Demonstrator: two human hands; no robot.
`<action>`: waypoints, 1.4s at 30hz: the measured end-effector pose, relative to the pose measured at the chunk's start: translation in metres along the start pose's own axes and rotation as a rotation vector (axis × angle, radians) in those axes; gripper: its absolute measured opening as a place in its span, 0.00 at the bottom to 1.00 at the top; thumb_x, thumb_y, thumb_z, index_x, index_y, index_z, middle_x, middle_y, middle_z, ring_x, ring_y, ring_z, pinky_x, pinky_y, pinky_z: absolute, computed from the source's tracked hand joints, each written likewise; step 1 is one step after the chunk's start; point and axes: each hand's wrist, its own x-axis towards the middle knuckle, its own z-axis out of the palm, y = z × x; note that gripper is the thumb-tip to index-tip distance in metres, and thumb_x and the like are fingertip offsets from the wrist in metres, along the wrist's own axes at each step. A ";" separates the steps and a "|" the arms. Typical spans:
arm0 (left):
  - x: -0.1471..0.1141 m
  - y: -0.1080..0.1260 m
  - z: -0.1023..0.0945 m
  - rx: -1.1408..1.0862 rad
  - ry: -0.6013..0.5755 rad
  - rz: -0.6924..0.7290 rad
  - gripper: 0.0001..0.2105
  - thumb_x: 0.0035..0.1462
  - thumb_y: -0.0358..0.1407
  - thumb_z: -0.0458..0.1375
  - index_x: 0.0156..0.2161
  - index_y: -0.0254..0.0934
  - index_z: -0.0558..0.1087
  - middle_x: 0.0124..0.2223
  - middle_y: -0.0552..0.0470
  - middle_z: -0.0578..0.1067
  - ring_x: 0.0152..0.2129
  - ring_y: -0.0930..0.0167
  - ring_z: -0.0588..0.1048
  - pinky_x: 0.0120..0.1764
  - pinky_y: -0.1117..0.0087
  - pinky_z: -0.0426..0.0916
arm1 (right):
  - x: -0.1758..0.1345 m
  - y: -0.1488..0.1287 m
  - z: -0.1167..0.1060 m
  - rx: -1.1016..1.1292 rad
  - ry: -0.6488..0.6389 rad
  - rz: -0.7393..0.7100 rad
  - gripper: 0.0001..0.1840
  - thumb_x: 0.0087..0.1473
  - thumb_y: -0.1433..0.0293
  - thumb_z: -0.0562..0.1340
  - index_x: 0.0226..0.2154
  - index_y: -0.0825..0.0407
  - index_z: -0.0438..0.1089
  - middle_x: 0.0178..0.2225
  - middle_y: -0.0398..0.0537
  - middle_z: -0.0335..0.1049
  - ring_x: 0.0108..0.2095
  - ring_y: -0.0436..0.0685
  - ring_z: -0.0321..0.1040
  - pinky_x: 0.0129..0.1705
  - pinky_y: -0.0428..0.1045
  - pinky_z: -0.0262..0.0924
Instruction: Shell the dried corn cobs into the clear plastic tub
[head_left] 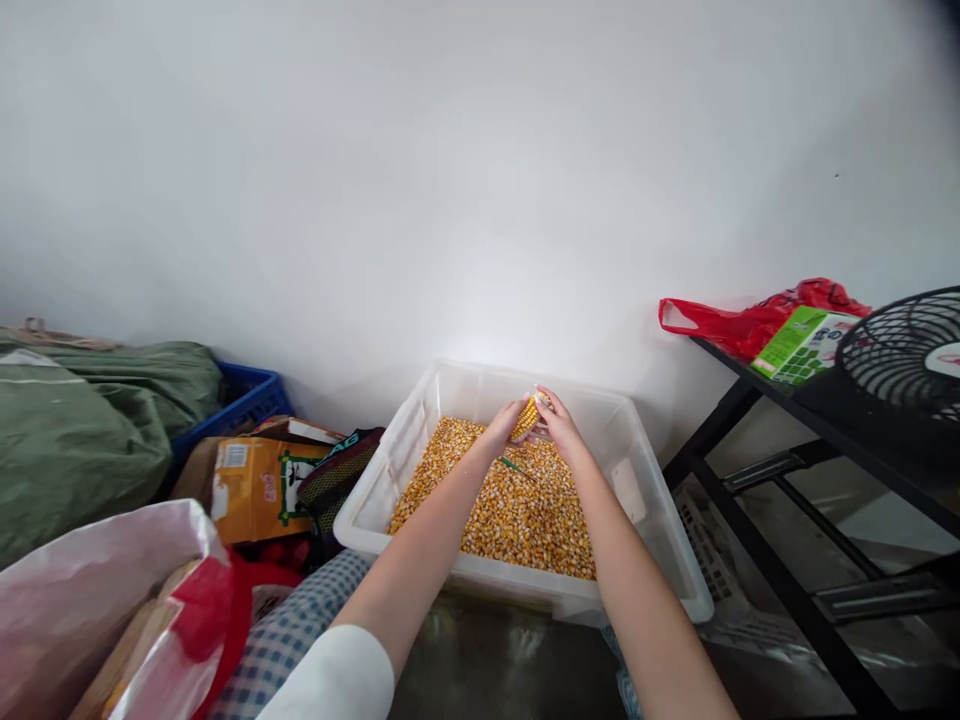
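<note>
Corn cob [528, 414], one: above the loose kernels [517, 520], over the far part of the translucent plastic bin [469, 395]. Left hand [505, 427] grips its left side; right hand [553, 415], its right. Step, we judge: shelling. Next move, we think: firm pressure along the rows, cob kept over the bin.

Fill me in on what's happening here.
A person holds a corn cob in both hands, the left hand on one side and the right hand on the other, above a translucent plastic bin. Rows of yellow kernels show on the cob, and a broad layer of loose corn kernels lies in the bin. A slim green item shows against them near the left wrist; what it is, I can't tell.
</note>
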 end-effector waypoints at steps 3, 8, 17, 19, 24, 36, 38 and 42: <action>-0.001 -0.002 0.002 0.091 -0.024 0.047 0.28 0.50 0.58 0.43 0.44 0.36 0.64 0.30 0.47 0.75 0.20 0.71 0.73 0.19 0.74 0.62 | 0.002 0.003 0.004 -0.024 0.069 0.021 0.24 0.47 0.53 0.56 0.44 0.46 0.64 0.28 0.40 0.66 0.21 0.48 0.61 0.18 0.41 0.54; -0.004 -0.011 0.010 0.705 0.362 0.362 0.26 0.48 0.54 0.52 0.47 0.38 0.62 0.27 0.49 0.74 0.30 0.62 0.74 0.35 0.65 0.65 | 0.007 0.011 0.002 -0.087 0.285 0.124 0.23 0.46 0.50 0.54 0.34 0.51 0.65 0.26 0.43 0.67 0.24 0.50 0.64 0.20 0.42 0.57; -0.002 -0.018 0.002 0.933 0.444 0.219 0.26 0.55 0.53 0.38 0.32 0.37 0.72 0.33 0.40 0.76 0.36 0.59 0.73 0.40 0.63 0.62 | 0.010 0.027 -0.010 -0.508 0.167 0.072 0.19 0.48 0.52 0.55 0.23 0.51 0.66 0.16 0.41 0.62 0.20 0.51 0.60 0.25 0.47 0.56; 0.001 -0.020 -0.003 0.916 0.468 0.161 0.28 0.55 0.52 0.37 0.27 0.35 0.72 0.32 0.38 0.75 0.37 0.58 0.73 0.40 0.63 0.62 | 0.008 0.028 -0.005 -0.637 0.188 -0.006 0.18 0.49 0.54 0.56 0.21 0.50 0.66 0.18 0.44 0.63 0.25 0.54 0.63 0.31 0.48 0.56; 0.009 -0.024 -0.010 0.693 0.480 0.123 0.22 0.51 0.51 0.46 0.21 0.36 0.71 0.32 0.37 0.75 0.40 0.58 0.72 0.43 0.64 0.61 | 0.000 0.025 0.012 -0.879 0.233 -0.093 0.16 0.54 0.57 0.51 0.25 0.50 0.66 0.22 0.47 0.66 0.29 0.57 0.64 0.33 0.48 0.53; 0.022 -0.024 -0.030 0.211 0.434 -0.061 0.34 0.56 0.52 0.26 0.19 0.35 0.66 0.18 0.46 0.69 0.18 0.68 0.70 0.25 0.69 0.65 | -0.012 0.013 0.035 -1.059 0.177 -0.326 0.10 0.53 0.67 0.51 0.29 0.51 0.67 0.22 0.46 0.65 0.26 0.54 0.61 0.30 0.45 0.47; 0.019 -0.018 -0.033 0.183 0.395 -0.083 0.34 0.56 0.51 0.26 0.18 0.35 0.66 0.18 0.44 0.69 0.17 0.68 0.69 0.23 0.69 0.65 | -0.010 0.013 0.031 -1.025 0.252 -0.243 0.12 0.53 0.66 0.50 0.27 0.51 0.67 0.23 0.47 0.66 0.27 0.54 0.61 0.30 0.45 0.48; 0.016 -0.008 -0.026 0.291 0.406 0.052 0.31 0.56 0.49 0.31 0.19 0.35 0.69 0.24 0.42 0.73 0.23 0.67 0.72 0.29 0.70 0.65 | -0.002 0.014 0.013 -0.920 0.407 -0.093 0.14 0.50 0.65 0.49 0.24 0.51 0.67 0.24 0.49 0.68 0.26 0.56 0.61 0.28 0.46 0.49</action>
